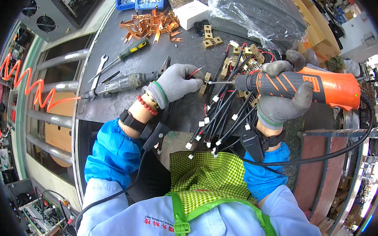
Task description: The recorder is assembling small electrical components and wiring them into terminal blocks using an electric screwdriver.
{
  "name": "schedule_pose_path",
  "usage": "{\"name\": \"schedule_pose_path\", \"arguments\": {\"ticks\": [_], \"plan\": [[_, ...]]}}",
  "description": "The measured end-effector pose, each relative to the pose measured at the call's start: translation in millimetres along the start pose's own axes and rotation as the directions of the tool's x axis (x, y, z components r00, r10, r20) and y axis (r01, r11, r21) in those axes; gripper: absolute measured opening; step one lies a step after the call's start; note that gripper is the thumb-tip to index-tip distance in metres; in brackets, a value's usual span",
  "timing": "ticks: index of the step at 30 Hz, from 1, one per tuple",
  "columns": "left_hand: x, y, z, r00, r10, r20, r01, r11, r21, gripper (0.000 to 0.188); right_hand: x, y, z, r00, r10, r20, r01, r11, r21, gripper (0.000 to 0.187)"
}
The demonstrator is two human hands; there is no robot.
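My gloved left hand (pixel 179 85) is closed, and a thin red wire (pixel 196 71) with a bare end sticks out between its fingers. A small brass-coloured block (pixel 203 89) shows at the fingertips; I cannot tell how firmly it is gripped. In my gloved right hand (pixel 283 105) lies an orange and black electric screwdriver (pixel 295 85), held level. Its bit (pixel 219 82) points left and ends at the block. Just beyond and below the bit spreads a heap of black cables (pixel 219 116) with white connectors, several with brass-coloured blocks (pixel 248 64) attached.
A grey air tool (pixel 126 83) with an orange coiled hose, a hand screwdriver (pixel 126 52) and a wrench (pixel 100 69) lie left. Copper brackets (pixel 151 25), blue bins (pixel 150 0), a white box (pixel 191 15) and plastic-wrapped grey parts (pixel 256 14) stand behind. A black cord (pixel 342 152) loops right.
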State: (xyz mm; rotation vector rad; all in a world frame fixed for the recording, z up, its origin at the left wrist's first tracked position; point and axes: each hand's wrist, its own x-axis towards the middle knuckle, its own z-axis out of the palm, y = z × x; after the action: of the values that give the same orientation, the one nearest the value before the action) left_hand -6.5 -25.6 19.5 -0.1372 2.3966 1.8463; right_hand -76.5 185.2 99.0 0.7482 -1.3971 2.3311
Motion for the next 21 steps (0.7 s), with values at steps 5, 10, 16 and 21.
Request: {"name": "schedule_pose_path", "arguments": {"ticks": [5, 10, 16, 21], "plan": [[3, -6, -1, 0.998, 0.050, 0.046, -0.053, 0.996, 0.077, 0.017, -3, 6, 3, 1.000, -0.010, -0.018, 0.010, 1.000, -0.014, 0.059], [18, -16, 1, 0.999, 0.035, -0.031, -0.038, 0.995, -0.096, 0.015, -5, 23, 8, 0.998, -0.042, 0.053, 0.044, 0.998, -0.038, 0.062], [25, -26, 2, 0.999, -0.021, -0.038, 0.022, 0.999, 0.046, 0.018, -10, 26, 13, 0.998, 0.028, 0.048, -0.024, 0.997, -0.077, 0.068], [28, -29, 2, 0.998, -0.020, -0.064, 0.029, 0.990, 0.140, 0.024, -10, 27, 19, 0.998, -0.024, 0.058, 0.027, 0.998, -0.059, 0.071]]}}
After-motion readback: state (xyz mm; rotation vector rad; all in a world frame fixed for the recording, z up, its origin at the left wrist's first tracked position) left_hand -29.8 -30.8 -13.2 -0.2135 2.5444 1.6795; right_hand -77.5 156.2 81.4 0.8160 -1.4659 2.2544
